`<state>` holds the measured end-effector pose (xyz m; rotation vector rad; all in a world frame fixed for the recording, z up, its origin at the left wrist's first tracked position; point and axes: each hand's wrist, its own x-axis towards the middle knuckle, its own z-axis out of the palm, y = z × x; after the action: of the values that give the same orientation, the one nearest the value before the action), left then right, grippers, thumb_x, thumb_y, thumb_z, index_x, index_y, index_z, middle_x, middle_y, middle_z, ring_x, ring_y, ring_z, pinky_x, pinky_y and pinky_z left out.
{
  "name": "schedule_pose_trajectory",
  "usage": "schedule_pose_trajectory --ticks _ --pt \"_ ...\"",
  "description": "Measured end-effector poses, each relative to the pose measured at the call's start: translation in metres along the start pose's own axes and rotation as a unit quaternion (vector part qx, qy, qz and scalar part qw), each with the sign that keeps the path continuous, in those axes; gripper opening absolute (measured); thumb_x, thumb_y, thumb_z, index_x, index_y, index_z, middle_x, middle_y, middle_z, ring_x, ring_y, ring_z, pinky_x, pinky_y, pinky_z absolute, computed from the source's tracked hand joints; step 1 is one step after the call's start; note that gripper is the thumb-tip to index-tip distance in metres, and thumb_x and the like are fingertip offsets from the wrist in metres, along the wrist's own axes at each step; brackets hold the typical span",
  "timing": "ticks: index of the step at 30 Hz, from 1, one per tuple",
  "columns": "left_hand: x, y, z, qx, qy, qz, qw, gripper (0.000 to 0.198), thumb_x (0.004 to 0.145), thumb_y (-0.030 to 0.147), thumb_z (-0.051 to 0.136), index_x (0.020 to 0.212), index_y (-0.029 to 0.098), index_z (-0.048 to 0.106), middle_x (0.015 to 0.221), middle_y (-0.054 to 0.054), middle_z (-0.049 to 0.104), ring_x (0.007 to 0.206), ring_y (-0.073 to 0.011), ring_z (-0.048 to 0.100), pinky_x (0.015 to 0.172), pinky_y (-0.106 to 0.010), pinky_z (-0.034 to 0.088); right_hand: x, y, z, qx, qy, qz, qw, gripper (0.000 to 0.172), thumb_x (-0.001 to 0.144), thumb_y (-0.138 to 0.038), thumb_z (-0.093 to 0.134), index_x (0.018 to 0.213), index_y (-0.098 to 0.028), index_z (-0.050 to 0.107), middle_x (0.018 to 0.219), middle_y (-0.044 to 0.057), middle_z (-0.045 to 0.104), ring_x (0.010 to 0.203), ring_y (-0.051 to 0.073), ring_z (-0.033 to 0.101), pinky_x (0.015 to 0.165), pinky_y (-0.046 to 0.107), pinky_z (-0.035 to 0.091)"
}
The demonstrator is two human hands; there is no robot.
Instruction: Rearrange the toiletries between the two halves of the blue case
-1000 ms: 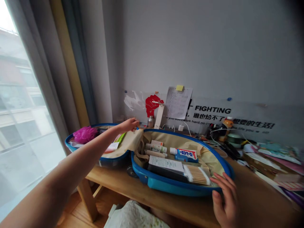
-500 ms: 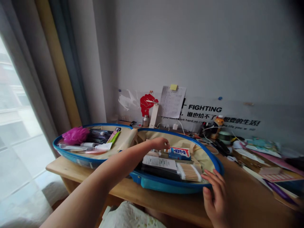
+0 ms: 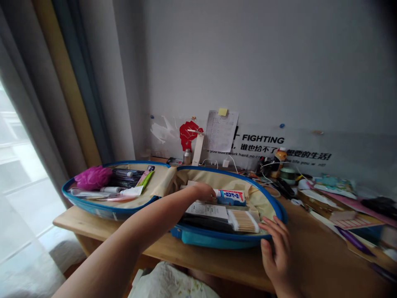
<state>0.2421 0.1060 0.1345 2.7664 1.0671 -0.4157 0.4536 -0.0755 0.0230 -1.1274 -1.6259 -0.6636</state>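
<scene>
My left hand (image 3: 204, 192) reaches into the right half of an opened blue suitcase (image 3: 223, 240) with a beige lining. Its fingers curl downward beside the left end of a blue, white and red toothpaste box (image 3: 230, 197); what they hold, if anything, is hidden. Nearer to me lie a pack of cotton swabs (image 3: 243, 221) and a white printed sheet or packet (image 3: 208, 210) on something black. With fingers spread, my right hand (image 3: 276, 246) rests at the suitcase's near right rim, its fingertips by the cotton swabs and its thumb outside.
A magenta bath puff (image 3: 93, 177), dark pens or tubes (image 3: 125, 178) and white tubes (image 3: 130, 191) lie in the left half. Behind stand a small bottle (image 3: 186, 157) and a white upright box (image 3: 197, 150). Cables, an orange bottle (image 3: 280, 159) and papers clutter the right side of the wooden table (image 3: 310, 256).
My left hand has lowered deeper into the suitcase, its fingers now pointing down by the toothpaste box. My right hand stays at the rim. The whole view has shifted slightly.
</scene>
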Motion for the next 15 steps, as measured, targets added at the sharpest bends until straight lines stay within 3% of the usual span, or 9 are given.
schedule_pose_trajectory --ticks 7,15 --pt "0.0069 0.002 -0.0003 0.046 -0.029 -0.002 0.999 0.032 0.096 0.04 0.059 0.12 0.018 0.063 0.127 -0.01 0.063 0.115 -0.0236 0.061 0.101 -0.049 0.05 -0.0028 0.0016 0.0004 0.001 0.001 0.004 1.0 0.032 0.1 -0.04 0.039 0.115 -0.021 0.06 0.116 0.013 0.064 0.128 0.032 0.051 0.099 0.055 0.046" --pt "-0.0008 0.0041 -0.0054 0.049 -0.037 0.01 0.998 0.032 0.094 0.032 0.063 0.124 0.019 0.062 0.131 -0.009 0.061 0.118 -0.0242 0.06 0.101 -0.049 0.051 -0.001 0.0005 -0.0006 0.0 -0.001 -0.003 1.0 0.031 0.101 -0.039 0.04 0.115 -0.02 0.06 0.116 0.013 0.064 0.128 0.032 0.051 0.1 0.054 0.045"
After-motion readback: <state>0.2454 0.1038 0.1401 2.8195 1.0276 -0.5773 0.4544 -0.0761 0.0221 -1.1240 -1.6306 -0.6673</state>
